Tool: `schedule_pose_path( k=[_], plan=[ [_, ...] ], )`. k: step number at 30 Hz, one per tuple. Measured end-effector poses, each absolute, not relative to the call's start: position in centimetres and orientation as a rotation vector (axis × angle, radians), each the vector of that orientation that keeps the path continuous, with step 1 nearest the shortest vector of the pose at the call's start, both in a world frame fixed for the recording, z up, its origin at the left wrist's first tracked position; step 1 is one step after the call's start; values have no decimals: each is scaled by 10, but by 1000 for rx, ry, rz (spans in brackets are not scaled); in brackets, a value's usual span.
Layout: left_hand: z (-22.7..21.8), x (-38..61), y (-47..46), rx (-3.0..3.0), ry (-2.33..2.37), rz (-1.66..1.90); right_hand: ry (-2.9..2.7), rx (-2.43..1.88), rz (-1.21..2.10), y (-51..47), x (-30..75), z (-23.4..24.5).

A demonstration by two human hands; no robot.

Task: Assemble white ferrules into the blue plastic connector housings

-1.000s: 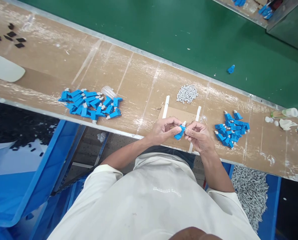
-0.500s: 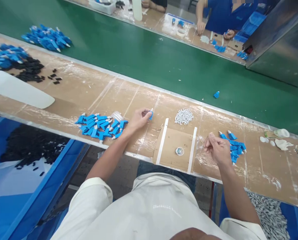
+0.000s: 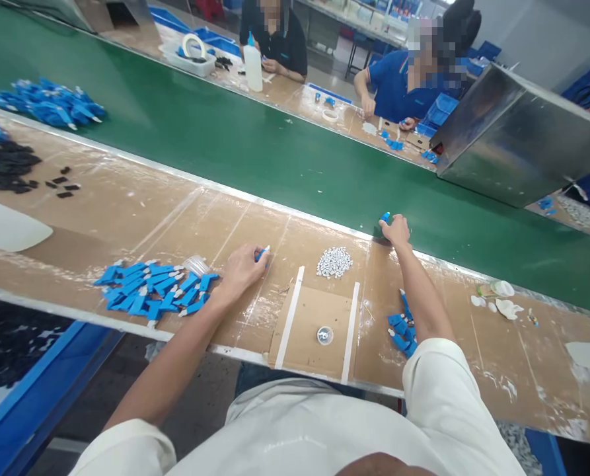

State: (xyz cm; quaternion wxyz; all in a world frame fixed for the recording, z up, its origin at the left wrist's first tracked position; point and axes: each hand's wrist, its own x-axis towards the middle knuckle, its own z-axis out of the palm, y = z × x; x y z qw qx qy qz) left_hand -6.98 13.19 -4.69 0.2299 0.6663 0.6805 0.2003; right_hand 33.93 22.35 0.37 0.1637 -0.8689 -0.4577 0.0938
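My left hand [image 3: 245, 270] is closed in a pinch on a small blue plastic part with a white tip [image 3: 262, 254], above the bench. Just left of it lies a pile of similar blue parts [image 3: 146, 288]. My right hand [image 3: 398, 230] reaches over the green belt, thumb and fingers closed about another blue part [image 3: 385, 217]; the fingertips are partly hidden. Between my arms sits a cardboard pad [image 3: 304, 330] with white strips and a small round cup [image 3: 325, 335]. A heap of tiny grey-white pieces [image 3: 334, 262] lies beyond it.
A green conveyor belt [image 3: 255, 152] carries a blue heap [image 3: 47, 102]. More blue parts [image 3: 401, 330] lie beside my right forearm. Black pieces [image 3: 4, 165] lie far left, a tipped jar [image 3: 501, 289] right. Two people sit across, near a metal housing [image 3: 527, 139].
My right hand has moved from beside the right-hand blue parts forward to the blue part on the belt. My left hand keeps its blue part. The view has tilted up.
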Motion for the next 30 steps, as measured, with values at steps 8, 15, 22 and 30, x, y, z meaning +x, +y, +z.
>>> schedule_pose_path(
  k=[8, 15, 22, 30],
  plan=[
    [-38, -67, 151, 1782, 1960, 646, -1208, -2313, 365, 256, 329, -2],
    [-1, -53, 113, 1787, 1753, 989, -1142, -1961, 782, 228, 309, 18],
    [14, 8, 85, 1539, 856, 1208, -986, -1130, 1590, 109, 249, 49],
    [18, 46, 71, 920, 409, 952, -847, -1129, 1679, 36, 209, 64]
  ],
)
